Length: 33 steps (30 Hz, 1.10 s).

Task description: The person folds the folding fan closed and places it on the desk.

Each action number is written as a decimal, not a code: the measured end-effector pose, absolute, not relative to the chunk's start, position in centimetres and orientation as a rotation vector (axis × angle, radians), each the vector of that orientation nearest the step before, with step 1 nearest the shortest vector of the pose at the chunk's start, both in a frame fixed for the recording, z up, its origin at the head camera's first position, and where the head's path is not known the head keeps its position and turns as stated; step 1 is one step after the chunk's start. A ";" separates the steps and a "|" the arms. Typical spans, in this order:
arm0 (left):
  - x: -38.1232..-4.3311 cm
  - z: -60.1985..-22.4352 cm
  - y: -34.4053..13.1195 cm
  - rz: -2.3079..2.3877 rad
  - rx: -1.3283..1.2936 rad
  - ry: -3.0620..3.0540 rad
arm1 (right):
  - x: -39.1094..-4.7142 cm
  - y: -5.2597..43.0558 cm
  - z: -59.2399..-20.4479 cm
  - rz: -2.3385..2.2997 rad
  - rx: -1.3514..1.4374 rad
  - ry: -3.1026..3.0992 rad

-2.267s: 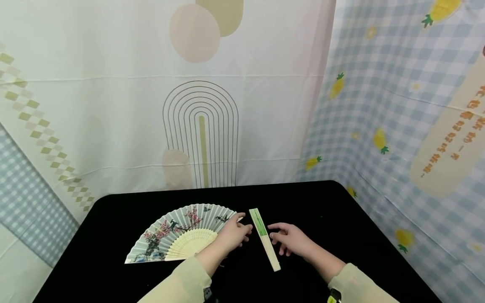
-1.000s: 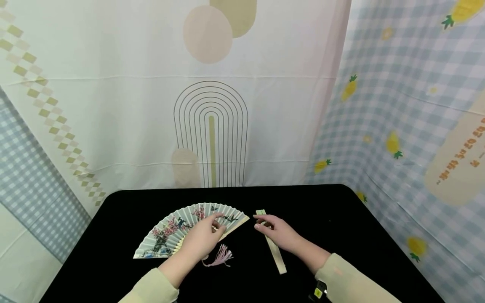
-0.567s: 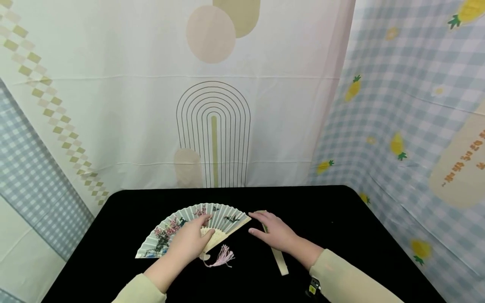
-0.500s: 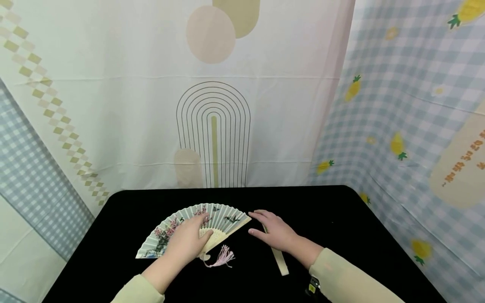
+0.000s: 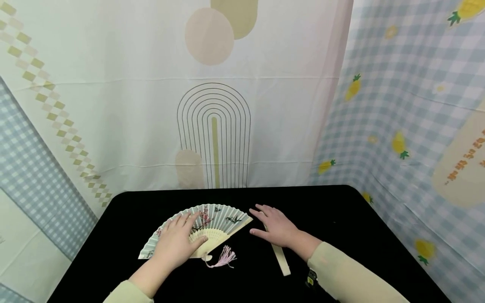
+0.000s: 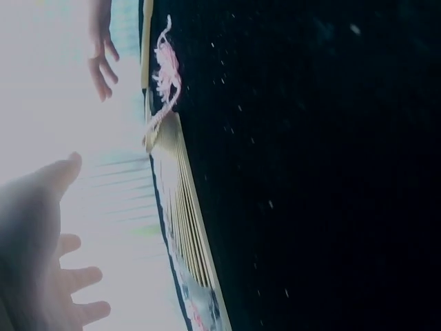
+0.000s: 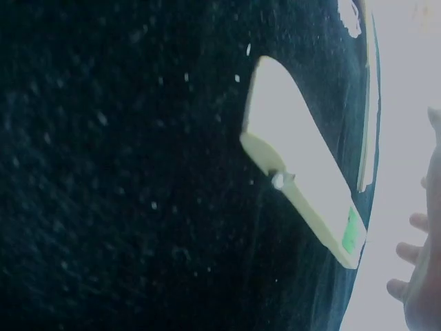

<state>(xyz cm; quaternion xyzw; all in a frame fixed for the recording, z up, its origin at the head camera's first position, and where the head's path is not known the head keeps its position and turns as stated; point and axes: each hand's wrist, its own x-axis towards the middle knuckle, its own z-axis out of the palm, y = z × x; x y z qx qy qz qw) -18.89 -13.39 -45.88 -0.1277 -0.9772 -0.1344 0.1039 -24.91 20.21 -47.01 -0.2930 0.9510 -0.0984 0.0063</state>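
An unfolded fan (image 5: 221, 223) with painted blossoms and birds lies on the black table, its pale ribs gathered at the near side. A pink tassel (image 5: 226, 256) trails from its pivot. My left hand (image 5: 174, 242) hovers over the fan's left half, fingers spread, hiding part of it; the left wrist view shows a gap between this hand and the fan (image 6: 182, 207). To the right, a folded fan (image 5: 281, 261) lies slantwise. My right hand (image 5: 278, 227) is held above its far end with fingers extended. The right wrist view shows the folded fan's (image 7: 296, 152) green patch uncovered.
The black table (image 5: 303, 195) has rounded far corners. Behind it hangs a pale printed curtain (image 5: 280, 126), with a blue checked pineapple-pattern cloth (image 5: 379, 105) on the right side. A dark device (image 5: 312, 277) is strapped at my right wrist.
My left hand has moved left across the unfolded fan and its fingers have spread. My right hand has come from the right to over the folded fan, fingers straightening. Both fans stay put.
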 end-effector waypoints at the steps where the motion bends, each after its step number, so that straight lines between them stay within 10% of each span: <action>1: -18.9 -45.9 -13.5 -0.394 -0.373 -2.892 | -25.0 20.3 -47.0 -0.284 -0.921 2.984; 33: -18.4 -47.4 -21.0 -0.373 -0.241 -3.088 | -28.4 19.6 -47.8 -0.250 -0.925 2.923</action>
